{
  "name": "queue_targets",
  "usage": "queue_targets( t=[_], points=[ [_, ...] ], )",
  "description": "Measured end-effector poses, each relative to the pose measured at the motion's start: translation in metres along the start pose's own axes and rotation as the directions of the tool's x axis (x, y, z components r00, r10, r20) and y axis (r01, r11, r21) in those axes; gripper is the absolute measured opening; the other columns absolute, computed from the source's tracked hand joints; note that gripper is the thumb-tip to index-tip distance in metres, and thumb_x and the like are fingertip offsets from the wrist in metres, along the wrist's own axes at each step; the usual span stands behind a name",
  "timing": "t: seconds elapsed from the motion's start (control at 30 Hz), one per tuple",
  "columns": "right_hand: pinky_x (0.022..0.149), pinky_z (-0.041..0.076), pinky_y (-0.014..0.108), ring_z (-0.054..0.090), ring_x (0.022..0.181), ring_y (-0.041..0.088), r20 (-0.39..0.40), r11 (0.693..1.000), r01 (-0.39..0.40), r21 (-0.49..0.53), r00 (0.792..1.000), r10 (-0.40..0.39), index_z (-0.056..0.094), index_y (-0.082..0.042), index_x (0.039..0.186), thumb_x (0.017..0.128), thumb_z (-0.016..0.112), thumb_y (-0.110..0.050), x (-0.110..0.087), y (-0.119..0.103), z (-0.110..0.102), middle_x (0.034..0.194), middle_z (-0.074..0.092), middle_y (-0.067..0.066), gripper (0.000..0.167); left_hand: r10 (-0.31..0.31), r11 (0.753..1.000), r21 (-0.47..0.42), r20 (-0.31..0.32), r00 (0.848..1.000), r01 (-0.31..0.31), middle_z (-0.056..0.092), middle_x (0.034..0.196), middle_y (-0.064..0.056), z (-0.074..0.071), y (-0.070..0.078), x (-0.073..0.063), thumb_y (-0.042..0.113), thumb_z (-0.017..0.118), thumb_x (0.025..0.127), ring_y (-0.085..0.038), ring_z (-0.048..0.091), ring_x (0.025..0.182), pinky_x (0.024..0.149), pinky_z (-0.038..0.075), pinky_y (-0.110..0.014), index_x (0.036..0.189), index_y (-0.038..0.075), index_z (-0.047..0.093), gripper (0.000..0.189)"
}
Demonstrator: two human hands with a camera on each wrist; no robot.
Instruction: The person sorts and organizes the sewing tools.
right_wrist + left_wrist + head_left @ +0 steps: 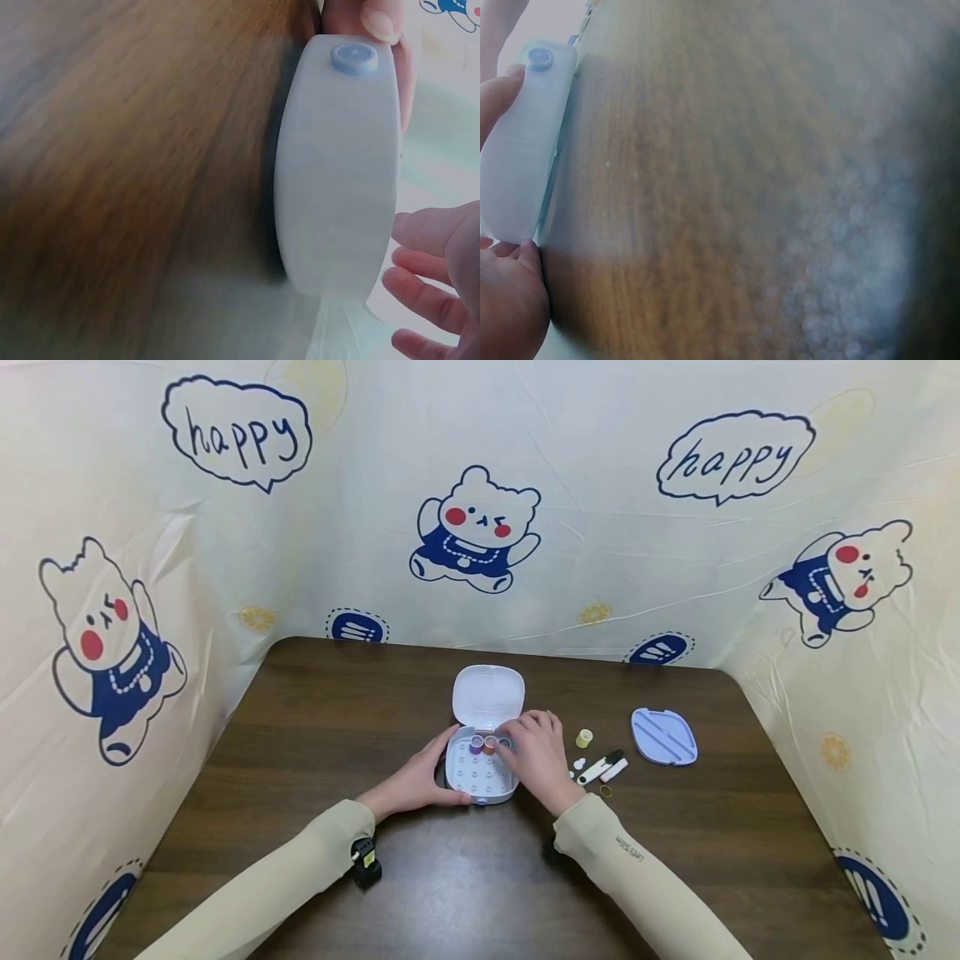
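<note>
A white sewing box [461, 785] stands on the table with its lid [489, 695] raised. Its pegged floor carries a purple thread spool [476, 744] and an orange thread spool [490, 745] along the back. My left hand [414, 781] grips the box's left side, thumb at the front near the round blue button [540, 58]. Over the right side of the box is my right hand [538, 756], thumb and forefinger around a dark thread spool [505, 744] beside the orange one. In the right wrist view the right fingertips are partly hidden behind the box wall.
Right of the box lie a pale yellow spool [583, 738], white-and-black thread snips [600, 767], a small white piece [615, 770], a thin ring [606, 792] and small white bits [579, 763]. Farther right is a lavender tray [664, 737]. A printed curtain surrounds the table.
</note>
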State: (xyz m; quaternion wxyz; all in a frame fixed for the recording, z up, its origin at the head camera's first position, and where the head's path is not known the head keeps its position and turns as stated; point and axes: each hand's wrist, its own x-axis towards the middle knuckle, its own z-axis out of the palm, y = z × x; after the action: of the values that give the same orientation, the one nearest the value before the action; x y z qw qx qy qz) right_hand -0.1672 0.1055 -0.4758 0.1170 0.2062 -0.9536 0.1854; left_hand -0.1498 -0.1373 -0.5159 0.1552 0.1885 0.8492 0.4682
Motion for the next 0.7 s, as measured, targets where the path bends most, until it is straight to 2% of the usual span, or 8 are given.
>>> queue_targets(
  t=[0.4, 0.7],
  points=[
    [0.112, 0.037, 0.059, 0.054, 0.12, 0.033, -0.034, 0.998, -0.053, 0.02, 0.998, 0.054, 0.079, -0.013, 0.11, 0.091, 0.084, -0.022, -0.013, 0.022, -0.012, 0.107, 0.074, 0.006, 0.021, -0.015, 1.0, 0.0, -0.011, 1.0, 0.015, 0.025, 0.169, -0.015, 0.0, 0.0, 0.0, 0.047, 0.092, 0.077, -0.034, 0.027, 0.154, 0.123, 0.026, -0.057, 0.168, 0.015, 0.016, 0.123],
    [0.115, 0.032, 0.06, 0.052, 0.121, 0.033, -0.036, 0.995, -0.087, 0.044, 0.995, 0.089, 0.078, -0.011, 0.114, 0.092, 0.082, -0.024, -0.02, 0.039, -0.018, 0.109, 0.074, 0.006, 0.026, -0.016, 1.0, 0.004, -0.013, 1.0, 0.016, 0.026, 0.169, -0.015, 0.0, 0.002, -0.001, 0.046, 0.092, 0.077, -0.033, 0.028, 0.155, 0.123, 0.026, -0.056, 0.168, 0.015, 0.016, 0.123]
  ],
)
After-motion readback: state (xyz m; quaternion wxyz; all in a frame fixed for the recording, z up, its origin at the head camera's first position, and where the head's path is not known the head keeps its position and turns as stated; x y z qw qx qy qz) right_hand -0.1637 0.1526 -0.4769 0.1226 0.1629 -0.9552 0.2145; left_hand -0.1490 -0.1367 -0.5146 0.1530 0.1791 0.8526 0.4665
